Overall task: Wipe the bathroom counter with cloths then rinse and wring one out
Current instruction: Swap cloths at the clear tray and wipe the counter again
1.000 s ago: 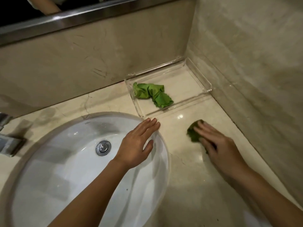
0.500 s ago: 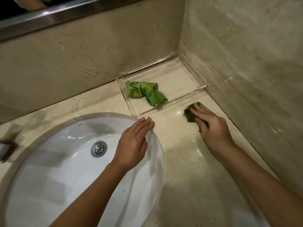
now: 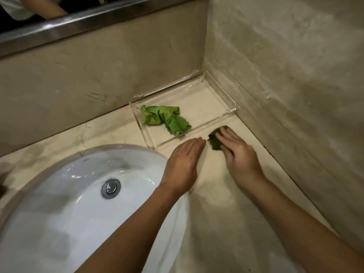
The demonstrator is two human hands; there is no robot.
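My right hand [image 3: 239,154] presses a dark green cloth [image 3: 214,141] flat on the beige marble counter [image 3: 226,194], just in front of the clear tray; most of the cloth is hidden under my fingers. My left hand [image 3: 183,164] lies flat, fingers together, over the right rim of the white sink [image 3: 78,203], its fingertips close to the cloth. A second, lighter green cloth [image 3: 165,119] lies crumpled inside the clear acrylic tray [image 3: 218,91] in the back corner.
Marble walls close the counter at the back and on the right. A mirror with a steel frame [image 3: 78,24] runs above the back wall. The sink has a chrome drain [image 3: 110,188]. Wet patches darken the counter at far left.
My right hand has slid the dark cloth forward and leftward along the tray's front edge, nearer my left hand. My left hand has stayed on the sink rim.
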